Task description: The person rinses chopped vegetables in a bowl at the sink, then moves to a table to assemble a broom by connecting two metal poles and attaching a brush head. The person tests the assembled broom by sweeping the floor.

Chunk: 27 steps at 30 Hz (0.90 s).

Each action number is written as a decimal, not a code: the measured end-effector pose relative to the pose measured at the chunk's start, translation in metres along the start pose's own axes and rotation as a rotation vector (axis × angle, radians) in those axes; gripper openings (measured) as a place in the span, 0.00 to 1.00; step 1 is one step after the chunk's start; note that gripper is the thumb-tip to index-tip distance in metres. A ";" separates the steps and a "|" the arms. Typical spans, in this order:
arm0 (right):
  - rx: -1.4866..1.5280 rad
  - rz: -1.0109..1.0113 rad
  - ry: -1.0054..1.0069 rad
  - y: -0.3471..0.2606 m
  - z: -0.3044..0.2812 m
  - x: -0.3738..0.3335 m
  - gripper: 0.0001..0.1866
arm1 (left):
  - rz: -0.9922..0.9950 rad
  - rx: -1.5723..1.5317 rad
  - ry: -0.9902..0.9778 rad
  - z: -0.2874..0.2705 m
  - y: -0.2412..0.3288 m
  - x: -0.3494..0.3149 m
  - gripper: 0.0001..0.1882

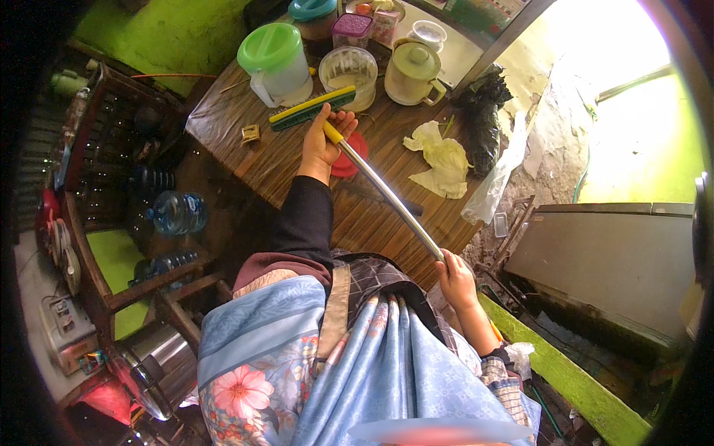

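I hold a long-handled squeegee (387, 195) tilted above the wooden table. Its yellow-and-green head (313, 108) is at the upper left end of a shiny metal pole. My left hand (323, 145) cradles the neck by the yellow collar, thumb on one side and fingers on the other. Lower down, my right hand (456, 281) is wrapped round the pole near its other end. A red round lid (349, 154) lies on the table just behind my left hand, partly covered. Beyond the squeegee head stands a clear tub (348, 70) with pale residue inside.
On the table (245, 175) stand a green-lidded pitcher (273, 63) and a cream lidded mug (413, 70). Pale leaves (440, 160), a black plastic bag (482, 119) and a small gold packet (251, 134) lie there too. Water bottles (178, 212) sit left; a lime-green beam (565, 372) runs right.
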State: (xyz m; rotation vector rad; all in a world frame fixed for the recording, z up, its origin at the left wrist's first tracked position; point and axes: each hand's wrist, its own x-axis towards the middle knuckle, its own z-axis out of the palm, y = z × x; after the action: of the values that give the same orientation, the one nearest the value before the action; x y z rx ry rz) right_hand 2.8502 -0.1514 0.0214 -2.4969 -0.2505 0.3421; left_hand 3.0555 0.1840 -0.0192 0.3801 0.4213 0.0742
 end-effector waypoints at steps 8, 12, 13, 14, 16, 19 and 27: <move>-0.065 0.035 0.039 0.005 -0.005 -0.005 0.14 | 0.076 0.040 0.088 -0.001 -0.009 -0.002 0.18; -0.010 -0.008 0.041 0.000 0.007 -0.009 0.14 | 0.179 0.031 -0.033 0.000 -0.012 -0.005 0.20; 0.024 0.008 0.017 -0.002 0.009 -0.011 0.14 | 0.173 0.042 -0.068 0.002 -0.011 -0.006 0.20; 0.065 0.033 -0.019 -0.004 0.010 -0.015 0.14 | 0.166 0.050 -0.107 0.004 -0.009 -0.008 0.20; 0.135 0.069 -0.092 -0.006 0.008 -0.021 0.13 | 0.110 0.039 -0.208 0.007 -0.005 -0.013 0.20; 0.480 0.258 -0.396 -0.005 -0.002 -0.026 0.14 | 0.035 -0.018 -0.318 0.013 0.001 -0.020 0.20; 1.266 0.488 -0.749 -0.003 -0.010 -0.001 0.24 | 0.058 0.006 -0.300 0.011 0.004 -0.021 0.19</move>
State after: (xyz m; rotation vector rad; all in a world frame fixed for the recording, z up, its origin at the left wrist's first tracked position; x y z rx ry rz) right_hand 2.8524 -0.1547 0.0315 -1.0685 0.2500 1.1846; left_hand 3.0408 0.1803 -0.0001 0.4022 0.1144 0.0714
